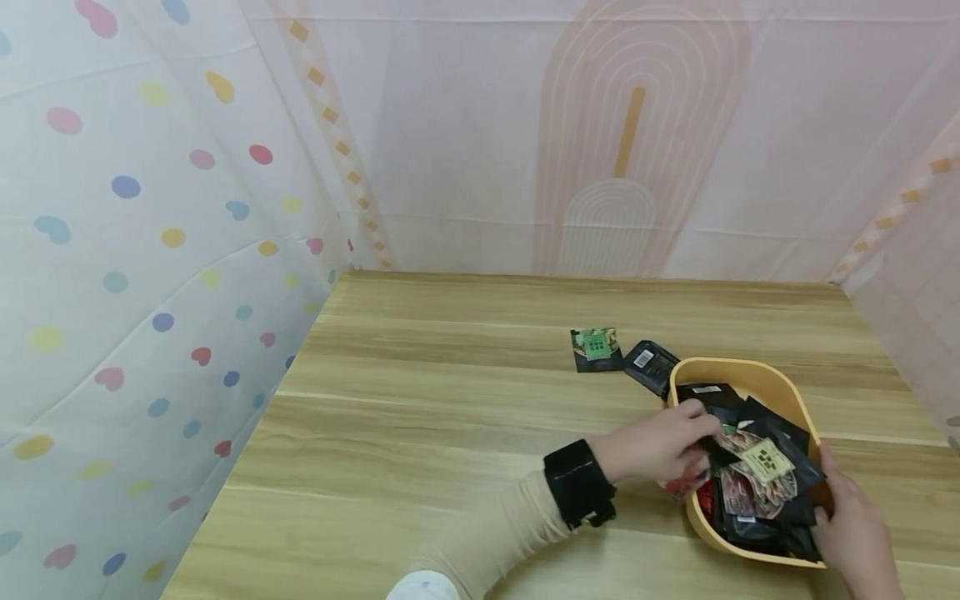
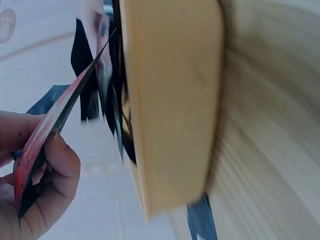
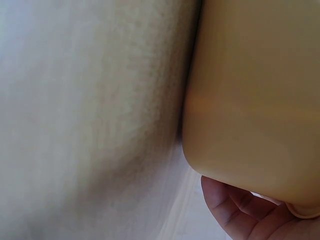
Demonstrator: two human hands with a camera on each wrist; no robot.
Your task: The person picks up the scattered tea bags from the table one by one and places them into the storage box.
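Note:
A yellow plastic bin (image 1: 776, 385) stands at the right of the table, heaped with dark flat packets (image 1: 783, 425). My left hand (image 1: 660, 446) is over the bin's left rim. Between thumb and fingers it pinches a thin packet (image 2: 47, 127), red on one face and dark on the other, beside the bin wall in the left wrist view. My right hand (image 1: 858, 521) grips the bin's right side by the rim. In the right wrist view its curled fingers (image 3: 220, 200) show at the bin's edge. On top of the heap is a packet with a pale green label (image 1: 767, 460).
Behind and left of the bin, a packet with a green label (image 1: 597, 348) and a black packet (image 1: 649, 367) lie on the wooden table (image 1: 420, 417). A dotted cloth (image 1: 150, 275) hangs at the left, and a patterned pale cloth (image 1: 465, 142) covers the back.

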